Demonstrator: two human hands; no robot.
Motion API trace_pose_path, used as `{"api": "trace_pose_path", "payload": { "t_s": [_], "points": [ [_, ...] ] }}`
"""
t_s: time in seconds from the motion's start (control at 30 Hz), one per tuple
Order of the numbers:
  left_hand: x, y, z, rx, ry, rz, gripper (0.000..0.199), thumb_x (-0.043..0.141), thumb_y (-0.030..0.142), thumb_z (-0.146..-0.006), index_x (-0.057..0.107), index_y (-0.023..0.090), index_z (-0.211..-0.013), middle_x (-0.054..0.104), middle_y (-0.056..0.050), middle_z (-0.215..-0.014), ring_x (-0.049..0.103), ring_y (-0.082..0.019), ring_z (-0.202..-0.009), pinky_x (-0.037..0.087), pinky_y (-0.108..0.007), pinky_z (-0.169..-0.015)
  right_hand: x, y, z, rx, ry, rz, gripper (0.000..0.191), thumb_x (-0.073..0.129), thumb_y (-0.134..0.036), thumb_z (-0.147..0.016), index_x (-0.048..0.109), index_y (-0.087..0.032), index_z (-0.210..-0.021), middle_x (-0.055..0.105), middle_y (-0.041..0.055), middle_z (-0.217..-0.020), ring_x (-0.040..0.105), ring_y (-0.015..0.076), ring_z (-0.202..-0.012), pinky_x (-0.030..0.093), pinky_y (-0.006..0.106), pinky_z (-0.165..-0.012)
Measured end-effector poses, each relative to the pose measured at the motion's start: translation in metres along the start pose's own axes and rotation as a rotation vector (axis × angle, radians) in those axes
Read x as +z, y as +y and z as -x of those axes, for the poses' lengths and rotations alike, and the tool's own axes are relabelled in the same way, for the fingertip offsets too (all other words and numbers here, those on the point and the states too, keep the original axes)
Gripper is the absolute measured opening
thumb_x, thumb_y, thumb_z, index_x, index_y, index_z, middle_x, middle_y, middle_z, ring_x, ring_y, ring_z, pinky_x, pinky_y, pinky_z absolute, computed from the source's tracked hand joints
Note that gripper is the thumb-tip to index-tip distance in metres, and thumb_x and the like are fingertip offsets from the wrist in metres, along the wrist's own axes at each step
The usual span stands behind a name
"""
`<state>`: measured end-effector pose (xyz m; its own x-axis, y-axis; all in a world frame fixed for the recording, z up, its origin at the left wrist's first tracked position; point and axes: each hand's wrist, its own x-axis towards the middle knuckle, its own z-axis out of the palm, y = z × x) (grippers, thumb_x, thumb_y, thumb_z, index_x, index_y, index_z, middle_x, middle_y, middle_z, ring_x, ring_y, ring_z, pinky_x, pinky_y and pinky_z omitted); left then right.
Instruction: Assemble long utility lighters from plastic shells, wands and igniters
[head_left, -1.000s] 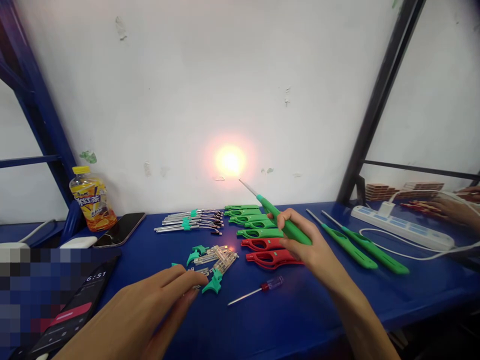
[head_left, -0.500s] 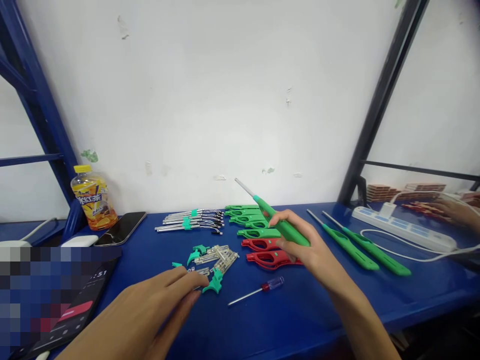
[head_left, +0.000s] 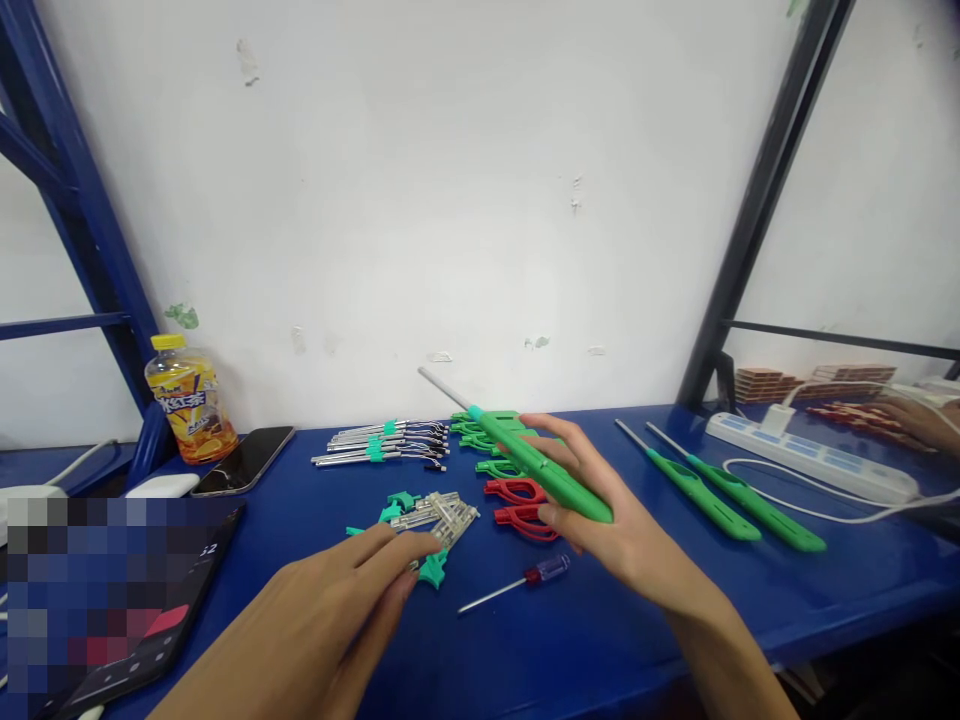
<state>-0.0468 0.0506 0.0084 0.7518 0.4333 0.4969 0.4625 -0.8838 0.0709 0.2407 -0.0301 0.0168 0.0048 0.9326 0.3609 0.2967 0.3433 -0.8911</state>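
Note:
My right hand (head_left: 615, 510) is closed around a green long-nosed lighter (head_left: 555, 472), its metal tube tilted up to the left. My left hand (head_left: 322, 610) pinches with thumb and index finger beside a pile of clear lighter inserts (head_left: 454, 520) and teal triggers (head_left: 433, 570); whatever sits between those fingertips is mostly hidden. Red handle shells (head_left: 517, 522) and green handle shells (head_left: 495, 468) lie behind the held lighter, partly covered. Metal tubes with wires (head_left: 356, 458) are lined up further left. A screwdriver (head_left: 551, 569) rests between my hands.
Two green lighters (head_left: 701, 495) lie right of my right hand, near a white power strip (head_left: 810, 460) with a cable. On the left stand a tea bottle (head_left: 187, 400), a phone (head_left: 247, 460) and a dark tablet (head_left: 176, 590). At far right another person's hand (head_left: 919, 420) shows.
The lighter in my right hand has swung left and toward me, showing more of its side. My left hand has shifted slightly right, over the clear inserts and teal triggers.

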Motion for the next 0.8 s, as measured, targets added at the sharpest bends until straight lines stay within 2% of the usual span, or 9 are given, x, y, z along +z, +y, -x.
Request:
{"api": "trace_pose_path", "payload": {
  "t_s": [0.07, 0.13, 0.27, 0.37, 0.47, 0.57, 0.63, 0.7, 0.8],
  "points": [
    [0.000, 0.005, -0.005, -0.005, 0.030, 0.004, 0.038, 0.041, 0.034, -0.113, 0.064, 0.036, -0.144, 0.077, 0.003, -0.134, 0.078, -0.019, -0.116, 0.060, -0.023, -0.097, 0.006, -0.003, 0.001, -0.017, -0.068, -0.025, 0.072, 0.064, -0.015, -0.096, 0.041, -0.045, -0.157, 0.053, 0.0030, -0.159, 0.064, 0.0265, -0.127, 0.056, 0.040, -0.101],
    [0.000, 0.010, -0.009, -0.031, 0.067, 0.024, 0.044, 0.042, 0.033, -0.112, 0.050, 0.039, -0.155, 0.077, 0.004, -0.135, 0.080, -0.018, -0.111, 0.062, -0.021, -0.089, 0.011, -0.006, 0.002, -0.030, -0.127, -0.019, 0.078, 0.063, -0.008, -0.093, 0.041, -0.046, -0.157, 0.051, 0.0020, -0.161, 0.063, 0.0268, -0.131, 0.055, 0.042, -0.105],
    [0.004, 0.012, -0.014, -0.080, 0.034, 0.067, 0.059, 0.044, 0.032, -0.112, 0.028, 0.037, -0.169, 0.085, 0.006, -0.102, 0.083, -0.018, -0.080, 0.059, -0.021, -0.064, 0.020, -0.014, 0.002, -0.053, -0.277, 0.016, 0.089, 0.058, 0.005, -0.083, 0.043, -0.042, -0.158, 0.058, 0.0017, -0.156, 0.061, 0.0255, -0.135, 0.054, 0.039, -0.105],
    [0.010, 0.009, -0.016, -0.069, -0.014, 0.036, 0.048, 0.043, 0.029, -0.112, 0.047, 0.031, -0.160, 0.085, 0.005, -0.085, 0.078, -0.019, -0.057, 0.050, -0.022, -0.050, 0.024, -0.018, 0.003, -0.094, -0.366, -0.039, 0.090, 0.057, 0.010, -0.080, 0.048, -0.040, -0.155, 0.065, 0.0002, -0.147, 0.064, 0.0225, -0.133, 0.056, 0.032, -0.100],
    [0.015, 0.008, -0.017, 0.004, 0.050, 0.055, 0.041, 0.032, 0.034, -0.117, 0.066, 0.022, -0.136, 0.083, 0.002, -0.077, 0.064, -0.015, -0.037, 0.041, -0.023, -0.040, 0.026, -0.019, 0.004, -0.145, -0.406, -0.102, 0.081, 0.062, 0.007, -0.085, 0.052, -0.039, -0.151, 0.069, -0.0020, -0.140, 0.070, 0.0174, -0.121, 0.056, 0.025, -0.092],
    [0.014, 0.009, -0.018, 0.084, 0.126, 0.087, 0.049, 0.022, 0.045, -0.119, 0.064, 0.022, -0.128, 0.081, 0.004, -0.073, 0.065, -0.014, -0.039, 0.041, -0.022, -0.039, 0.026, -0.018, 0.004, -0.153, -0.402, -0.135, 0.066, 0.069, -0.003, -0.094, 0.055, -0.037, -0.148, 0.069, -0.0010, -0.141, 0.072, 0.0157, -0.116, 0.056, 0.024, -0.089],
    [0.012, 0.011, -0.019, 0.112, 0.158, 0.076, 0.045, 0.022, 0.048, -0.119, 0.059, 0.025, -0.129, 0.082, 0.005, -0.077, 0.070, -0.014, -0.045, 0.042, -0.023, -0.040, 0.025, -0.017, 0.004, -0.154, -0.411, -0.166, 0.061, 0.069, -0.006, -0.097, 0.055, -0.035, -0.148, 0.070, 0.0004, -0.141, 0.071, 0.0169, -0.121, 0.055, 0.026, -0.095],
    [0.011, 0.013, -0.020, 0.127, 0.190, 0.063, 0.038, 0.026, 0.048, -0.119, 0.056, 0.027, -0.127, 0.081, 0.006, -0.079, 0.073, -0.014, -0.049, 0.040, -0.024, -0.040, 0.025, -0.017, 0.004, -0.162, -0.423, -0.180, 0.060, 0.066, -0.004, -0.098, 0.055, -0.034, -0.149, 0.072, 0.0003, -0.136, 0.067, 0.0178, -0.128, 0.053, 0.028, -0.103],
    [0.011, 0.014, -0.021, 0.155, 0.236, 0.045, 0.033, 0.027, 0.041, -0.120, 0.055, 0.027, -0.112, 0.074, 0.009, -0.067, 0.068, -0.014, -0.043, 0.038, -0.026, -0.038, 0.026, -0.018, 0.003, -0.175, -0.419, -0.183, 0.066, 0.063, 0.004, -0.093, 0.058, -0.035, -0.147, 0.073, -0.0017, -0.132, 0.067, 0.0159, -0.128, 0.052, 0.026, -0.105]
  ]
}}
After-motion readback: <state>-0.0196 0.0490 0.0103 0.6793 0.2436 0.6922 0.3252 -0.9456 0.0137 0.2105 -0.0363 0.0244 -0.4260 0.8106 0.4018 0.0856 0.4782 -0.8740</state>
